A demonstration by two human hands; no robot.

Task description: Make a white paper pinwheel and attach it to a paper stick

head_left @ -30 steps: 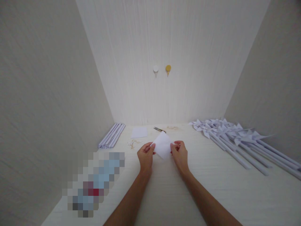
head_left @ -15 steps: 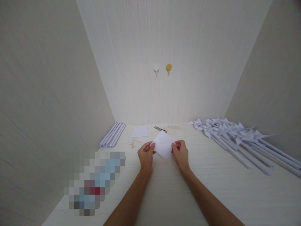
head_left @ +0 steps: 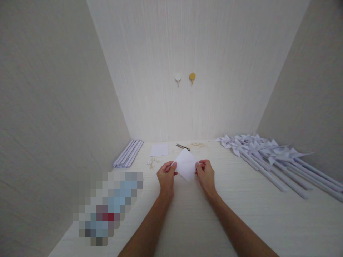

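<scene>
A small white paper square [head_left: 185, 164] is held like a diamond above the pale table [head_left: 241, 214]. My left hand [head_left: 166, 177] pinches its left corner with thumb and fingers closed. At the right corner, my right hand [head_left: 205, 175] pinches the paper the same way. Both forearms reach in from the bottom of the view. Just behind the paper lie small scissors [head_left: 182, 146] and another white paper sheet [head_left: 159, 150].
Several finished white paper pinwheels on sticks [head_left: 270, 157] lie along the right. A bundle of white sticks [head_left: 128, 153] rests by the left wall. Small pins [head_left: 150, 162] are scattered near my left hand. Two hooks [head_left: 184, 77] hang on the back wall. A blurred patch [head_left: 109, 207] covers the left front.
</scene>
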